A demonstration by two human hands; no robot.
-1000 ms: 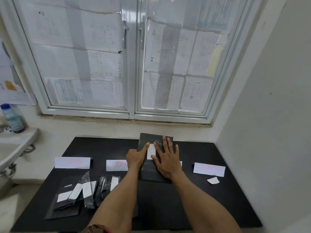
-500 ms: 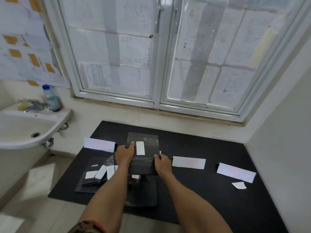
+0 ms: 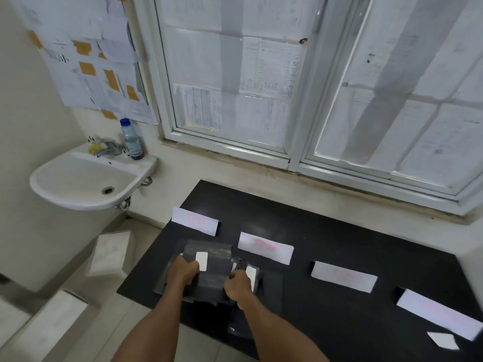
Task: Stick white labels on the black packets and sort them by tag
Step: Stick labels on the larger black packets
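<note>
A black packet [image 3: 213, 267] with a white label [image 3: 201, 260] stuck on it is held over the left end of the black table [image 3: 326, 246]. My left hand [image 3: 183, 270] grips its left edge and my right hand [image 3: 236, 284] grips its right edge. Under and beside it lie more black packets [image 3: 271, 286], one showing a white label [image 3: 251, 275]. Several white tag cards with pink writing stand in a row: the leftmost tag card [image 3: 194, 220], a second tag card [image 3: 265, 248], a third tag card [image 3: 343, 276], and the rightmost tag card [image 3: 436, 313].
A loose white label piece [image 3: 443, 339] lies near the table's right front. A white sink [image 3: 86, 178] with a bottle [image 3: 130, 139] hangs left of the table. White boxes [image 3: 112, 253] stand on the floor. A paper-covered window [image 3: 313, 87] and wall close the far side.
Both hands stopped pressing the label flat and gripped the packet's edges, carrying it left from the table's middle to the packets at the left end. The view swung left.
</note>
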